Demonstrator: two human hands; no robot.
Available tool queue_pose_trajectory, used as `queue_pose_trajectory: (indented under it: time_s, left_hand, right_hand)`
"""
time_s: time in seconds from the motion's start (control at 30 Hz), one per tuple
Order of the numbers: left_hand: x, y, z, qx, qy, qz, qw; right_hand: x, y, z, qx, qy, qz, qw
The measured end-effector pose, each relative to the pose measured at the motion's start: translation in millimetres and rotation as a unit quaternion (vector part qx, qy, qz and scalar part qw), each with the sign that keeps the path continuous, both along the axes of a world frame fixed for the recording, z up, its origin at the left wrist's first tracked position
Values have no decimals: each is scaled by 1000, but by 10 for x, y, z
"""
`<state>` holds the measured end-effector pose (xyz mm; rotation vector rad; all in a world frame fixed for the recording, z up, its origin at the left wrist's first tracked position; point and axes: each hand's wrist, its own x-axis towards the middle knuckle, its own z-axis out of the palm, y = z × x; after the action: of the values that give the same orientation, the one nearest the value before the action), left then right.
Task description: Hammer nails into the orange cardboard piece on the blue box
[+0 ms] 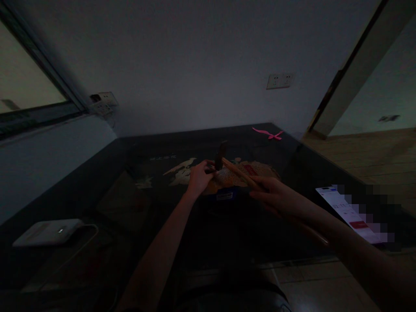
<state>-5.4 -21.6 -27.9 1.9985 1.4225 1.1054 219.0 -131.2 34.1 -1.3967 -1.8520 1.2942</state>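
Note:
In the dim head view, my right hand (274, 193) is wrapped around the wooden handle of a hammer (238, 171). The handle's end shows beyond my wrist, and the dark head points away from me at the middle of the table. My left hand (199, 177) is closed, its fingertips pinched close beside the hammer head; what they hold, if anything, is too dark to make out. Beneath and beside the head lies a pale, orange-beige speckled patch (229, 177) with a red mark. A blue piece with a white label (225, 196) is just in front of it.
The dark, glossy table (227, 234) bears a pale bird design (183, 167). A white box-shaped device (48, 232) with a cable lies at left, a lit phone (349, 212) at right. A pink strip (273, 135) lies near the back edge. A wall stands behind.

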Motion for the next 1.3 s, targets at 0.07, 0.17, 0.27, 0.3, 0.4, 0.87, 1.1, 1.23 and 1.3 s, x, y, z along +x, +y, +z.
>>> queue_pose_trajectory:
  time_s: [0.07,0.17,0.27,0.3,0.4,0.87,1.1,1.23,1.3]
  left_hand:
    - [-1,-3,7,5,1,-7,1000]
    - [-7,-5,16,17,12,-14,1000]
    - [-21,3,11,26,15,-16,999]
    - [-26,8,7,27,9,-20,999]
    - [-34,23,-4,27,-17,-38,999]
    - [-228,-290,481,148,-93,-54,983]
    - [-244,-1065,133,205,146,-140,958]
    - [-246,-1058,-230,98,294,-142,940]
    - [-289,-1011,-297,66,330,-145,930]
  right_hand:
    - [-10,-13,19,-8,9,-15,1000]
    - [-19,-33,41,-12,23,-31,999]
    - [-6,-45,18,-20,38,-44,998]
    - [4,-46,-7,-22,46,-48,998]
    - [43,-33,-140,-23,92,-56,994]
    - [131,40,-709,25,347,-115,930]
    - [162,-7,-696,22,363,-125,923]
    - [149,-17,-697,25,352,-121,928]
    - [144,-20,-699,23,341,-123,932]
